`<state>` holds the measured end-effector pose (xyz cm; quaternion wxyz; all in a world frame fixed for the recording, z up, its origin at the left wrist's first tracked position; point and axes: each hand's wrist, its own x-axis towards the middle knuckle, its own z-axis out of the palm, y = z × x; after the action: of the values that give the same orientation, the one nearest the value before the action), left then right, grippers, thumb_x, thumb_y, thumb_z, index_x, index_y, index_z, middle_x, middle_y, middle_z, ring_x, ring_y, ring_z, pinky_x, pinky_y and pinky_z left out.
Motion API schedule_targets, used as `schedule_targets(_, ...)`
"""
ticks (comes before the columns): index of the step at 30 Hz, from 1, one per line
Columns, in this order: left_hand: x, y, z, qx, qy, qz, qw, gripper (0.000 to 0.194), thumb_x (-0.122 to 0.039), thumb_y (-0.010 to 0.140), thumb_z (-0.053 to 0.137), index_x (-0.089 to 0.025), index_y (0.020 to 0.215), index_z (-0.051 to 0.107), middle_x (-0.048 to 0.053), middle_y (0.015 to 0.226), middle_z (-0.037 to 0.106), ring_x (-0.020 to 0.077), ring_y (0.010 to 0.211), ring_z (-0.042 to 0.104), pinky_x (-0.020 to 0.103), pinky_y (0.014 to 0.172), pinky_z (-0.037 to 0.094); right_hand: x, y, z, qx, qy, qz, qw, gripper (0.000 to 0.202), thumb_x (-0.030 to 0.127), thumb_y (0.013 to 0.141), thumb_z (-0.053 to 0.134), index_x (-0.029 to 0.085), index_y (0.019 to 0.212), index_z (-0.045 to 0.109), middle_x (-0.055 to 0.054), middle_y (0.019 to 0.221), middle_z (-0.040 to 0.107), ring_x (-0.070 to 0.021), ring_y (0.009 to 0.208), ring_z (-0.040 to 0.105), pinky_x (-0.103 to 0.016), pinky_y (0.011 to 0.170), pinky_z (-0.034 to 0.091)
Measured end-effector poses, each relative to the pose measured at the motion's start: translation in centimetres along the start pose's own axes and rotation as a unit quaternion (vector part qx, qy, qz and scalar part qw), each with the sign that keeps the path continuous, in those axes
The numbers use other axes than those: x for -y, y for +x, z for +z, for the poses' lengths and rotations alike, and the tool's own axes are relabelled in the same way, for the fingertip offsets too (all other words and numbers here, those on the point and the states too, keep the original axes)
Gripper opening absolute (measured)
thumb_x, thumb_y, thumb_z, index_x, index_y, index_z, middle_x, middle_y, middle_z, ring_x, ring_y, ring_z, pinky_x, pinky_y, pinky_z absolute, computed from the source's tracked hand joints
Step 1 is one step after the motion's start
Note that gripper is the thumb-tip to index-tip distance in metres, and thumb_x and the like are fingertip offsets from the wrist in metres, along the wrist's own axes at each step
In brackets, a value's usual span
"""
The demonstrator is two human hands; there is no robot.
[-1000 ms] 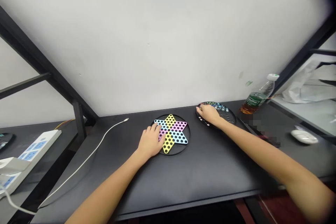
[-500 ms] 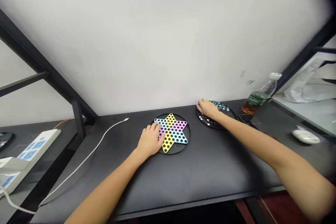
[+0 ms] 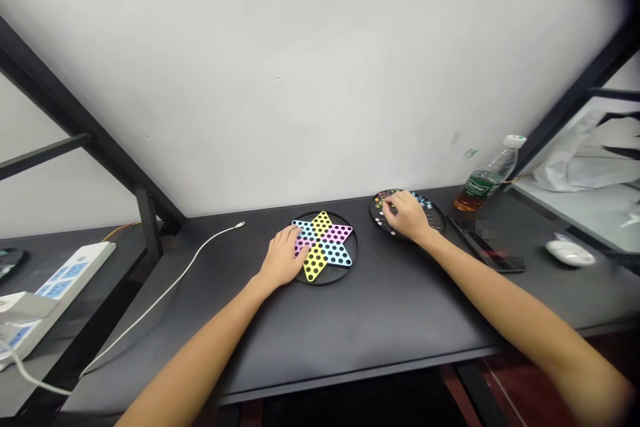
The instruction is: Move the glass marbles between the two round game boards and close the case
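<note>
A star board (image 3: 320, 243) lies flat near the middle of the desk (image 3: 360, 327). It is yellow, pink and light blue, and it is full of dark round holes. It sits in a round black tray (image 3: 357, 244), and the rim goes all the way around it.

The left hand (image 3: 281, 257) lies over the left side of the star. Its grip is loose and flat, with the fingers a little spread on the blue and pink parts.

To the right, well apart from the star, is a second black tray (image 3: 439, 217), close to the wall (image 3: 310, 80). White round bits (image 3: 379, 219) are in the near left part, and shiny blue bits (image 3: 424, 201) are at the back. The right hand (image 3: 406, 215) is over this tray, with its fingers bent. I cannot tell if its grip is pinching a little piece.

Farther right there is a bottle (image 3: 483, 181) with a green label, a white cap and some brown drink. A flat dark thing (image 3: 495, 255) lies near it, partly blurred. Next comes a small white thing (image 3: 570, 253).

On the left side, a white cord (image 3: 193, 263) curves along the desk. Past it is a white power strip (image 3: 70, 280) with blue parts.
</note>
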<state>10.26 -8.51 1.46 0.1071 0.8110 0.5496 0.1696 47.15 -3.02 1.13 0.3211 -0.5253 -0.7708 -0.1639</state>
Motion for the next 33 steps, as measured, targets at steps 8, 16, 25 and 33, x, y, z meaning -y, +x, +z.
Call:
schedule_targets(8,1.2,0.3,0.4,-0.034,-0.057,-0.008,0.998,0.048,-0.043,0.094,0.048,-0.02,0.136,0.05,0.015,0.15,0.042,0.0306,0.143,0.034,0.051,0.116,0.032,8.5,-4.6,-3.2,0.135,0.171,-0.124,0.968,0.016,0.021,0.095,0.049,0.019,0.089,0.064,-0.009,0.086,0.064,-0.0214,0.083,0.056,-0.036,0.08,0.049)
schedule_targets(16,4.1,1.5,-0.5,-0.039,-0.094,0.011,0.995,0.048,-0.041,0.093,0.05,-0.02,0.136,0.049,0.014,0.147,0.046,0.0279,0.139,0.041,0.047,0.116,0.035,9.0,-4.8,-1.7,0.193,0.195,-0.048,0.96,0.021,0.02,0.093,0.05,0.018,0.111,0.061,-0.014,0.113,0.062,-0.0265,0.107,0.058,-0.046,0.094,0.052)
schedule_targets(25,7.1,1.6,-1.6,0.016,-0.039,0.041,0.998,0.054,-0.045,0.102,0.03,-0.024,0.151,0.038,0.008,0.155,0.044,0.023,0.144,0.038,0.047,0.122,0.027,9.1,-4.7,-1.4,0.235,0.173,-0.045,0.955,0.039,0.029,0.095,0.048,0.013,0.13,0.058,-0.018,0.136,0.056,-0.0283,0.129,0.051,-0.047,0.112,0.043)
schedule_targets(33,9.2,2.0,-2.1,0.036,0.073,-0.061,0.995,0.057,-0.048,0.103,0.019,-0.025,0.147,0.047,0.007,0.159,0.038,0.0264,0.149,0.029,0.055,0.121,0.02,9.8,-2.3,1.3,0.293,0.125,0.01,0.948,0.054,0.031,0.098,0.038,0.007,0.146,0.048,-0.019,0.154,0.042,-0.0303,0.145,0.034,-0.047,0.12,0.029)
